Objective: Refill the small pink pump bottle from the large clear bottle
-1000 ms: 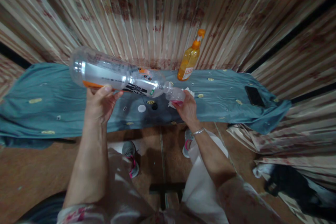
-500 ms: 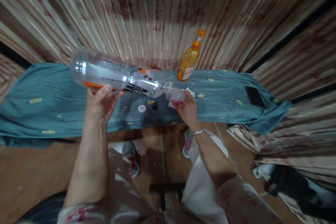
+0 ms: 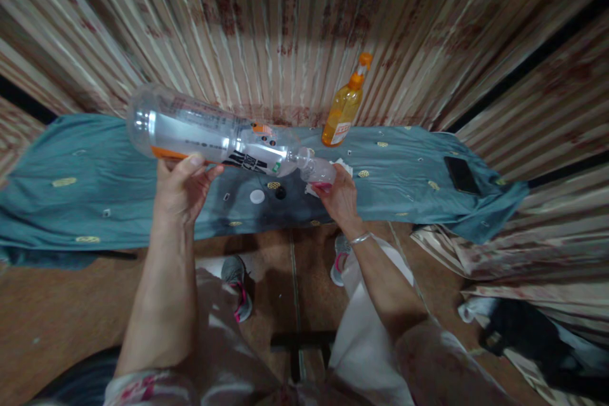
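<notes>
A large clear plastic bottle (image 3: 190, 130) with a silver, orange and black label is tilted almost level, its neck to the right and slightly lower. My left hand (image 3: 183, 184) grips it from below, near its base. In my right hand (image 3: 340, 196) is a small clear bottle (image 3: 318, 171) with a pink patch near the fingers. The two bottle mouths meet; whether liquid passes between them I cannot tell. White tissue (image 3: 346, 168) lies on the cloth behind my right hand. Below the large bottle's neck lie a white cap (image 3: 257, 196) and a black cap (image 3: 280, 193).
An orange pump bottle (image 3: 342, 111) stands at the back of the table, under a teal cloth (image 3: 124, 203). A black phone (image 3: 461, 175) lies toward the right end. Striped curtains (image 3: 266, 25) hang behind and at the sides. A dark bag-like item (image 3: 528, 330) is on the floor.
</notes>
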Motion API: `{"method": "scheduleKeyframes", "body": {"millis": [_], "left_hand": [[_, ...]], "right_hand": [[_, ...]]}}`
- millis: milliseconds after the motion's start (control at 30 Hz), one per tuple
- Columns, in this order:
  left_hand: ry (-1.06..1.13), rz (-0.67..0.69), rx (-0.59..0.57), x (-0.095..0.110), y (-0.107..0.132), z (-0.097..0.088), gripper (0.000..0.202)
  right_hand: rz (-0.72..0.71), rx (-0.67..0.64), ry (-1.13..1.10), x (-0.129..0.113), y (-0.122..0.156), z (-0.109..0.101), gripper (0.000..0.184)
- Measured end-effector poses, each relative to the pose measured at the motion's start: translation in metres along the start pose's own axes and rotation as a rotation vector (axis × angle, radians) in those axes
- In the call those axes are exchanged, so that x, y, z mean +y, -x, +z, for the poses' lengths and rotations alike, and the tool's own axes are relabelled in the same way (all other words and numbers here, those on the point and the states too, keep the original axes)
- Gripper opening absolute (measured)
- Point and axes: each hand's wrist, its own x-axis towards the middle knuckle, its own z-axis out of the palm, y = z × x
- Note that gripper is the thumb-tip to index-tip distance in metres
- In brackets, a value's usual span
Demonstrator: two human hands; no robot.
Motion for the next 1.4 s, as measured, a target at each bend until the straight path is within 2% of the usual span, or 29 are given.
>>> {"method": "scheduleKeyframes", "body": {"millis": [700,1400], "left_hand": [[0.013,-0.010,0.032,0.0016,0.0003,0.0031,0.055],[0.017,-0.020,0.054,0.0022,-0.0008,0.0046,0.055]], "right_hand": [[0.007,-0.013,0.009,-0.0021,-0.0007,-0.0025,0.063],[-0.002,0.007,0.001,-0.0004,-0.0001,-0.0006,0.062]]}}
